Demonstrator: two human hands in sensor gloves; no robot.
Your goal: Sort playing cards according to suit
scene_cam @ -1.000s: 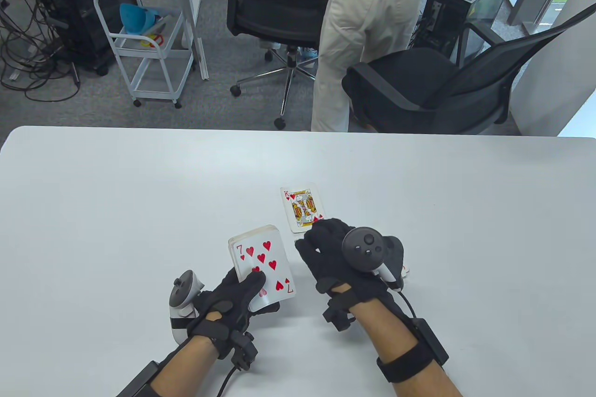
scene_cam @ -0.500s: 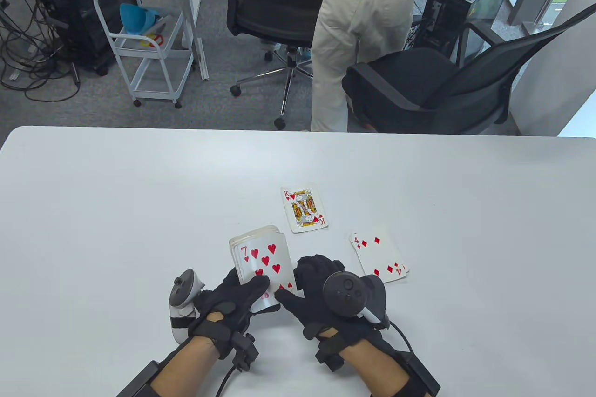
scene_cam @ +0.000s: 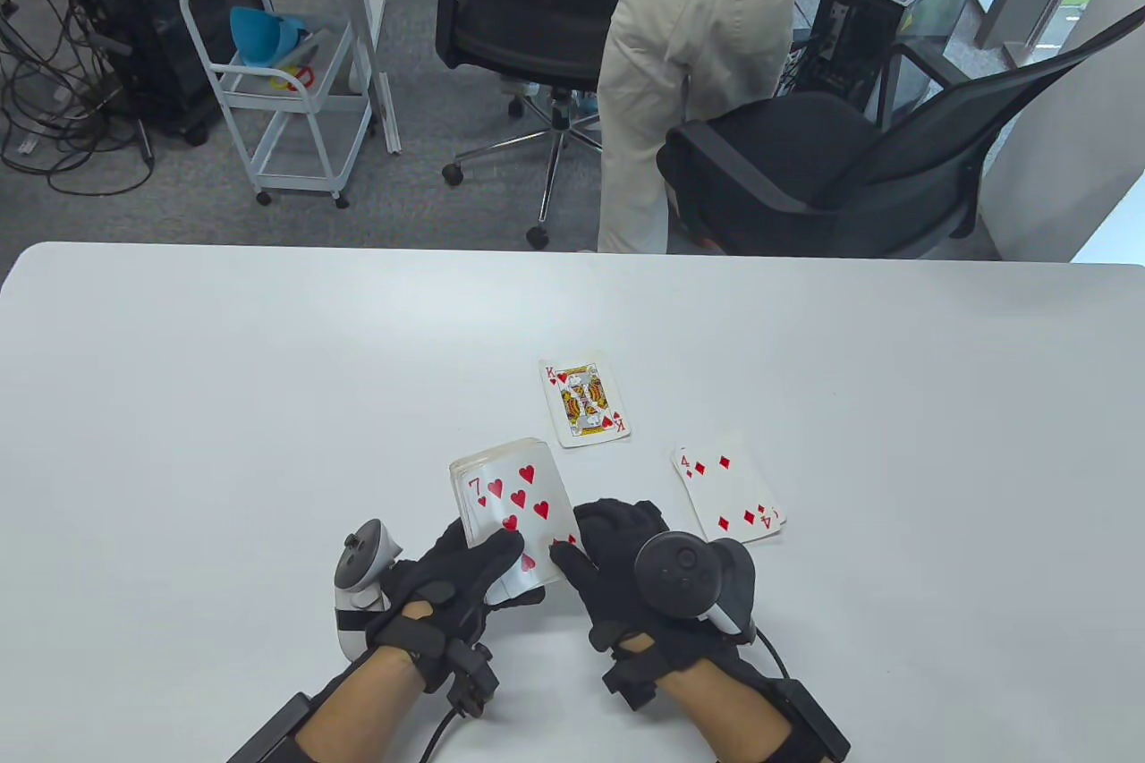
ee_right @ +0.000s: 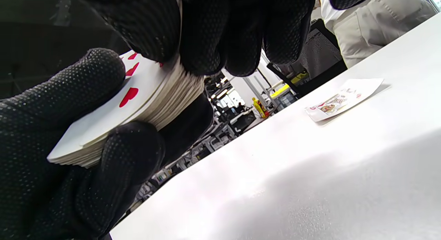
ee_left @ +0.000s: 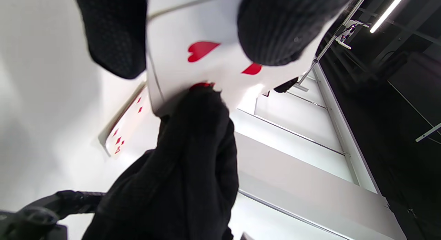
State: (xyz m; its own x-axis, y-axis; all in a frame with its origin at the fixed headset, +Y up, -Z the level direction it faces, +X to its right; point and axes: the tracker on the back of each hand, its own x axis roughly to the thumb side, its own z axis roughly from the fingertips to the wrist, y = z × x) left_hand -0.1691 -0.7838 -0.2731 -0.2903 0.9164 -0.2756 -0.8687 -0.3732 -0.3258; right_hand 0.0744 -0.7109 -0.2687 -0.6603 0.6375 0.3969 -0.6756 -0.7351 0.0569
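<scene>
- The left hand (scene_cam: 447, 584) grips the deck (scene_cam: 514, 512) just above the surface (scene_cam: 224, 405), thumb laid on the seven of hearts on top.
- The right hand (scene_cam: 626, 584) curls its fingers (ee_right: 203, 33) round the deck's right edge, thumb on the top card.
- The king (scene_cam: 583, 402) lies flat just beyond the deck; the four (scene_cam: 726, 495) lies to its right, beside the right hand.
- Bare surface spreads left, right and beyond the cards.

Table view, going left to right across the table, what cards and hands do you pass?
Left hand → deck with the seven of hearts on top → king of hearts → right hand → four of diamonds.
</scene>
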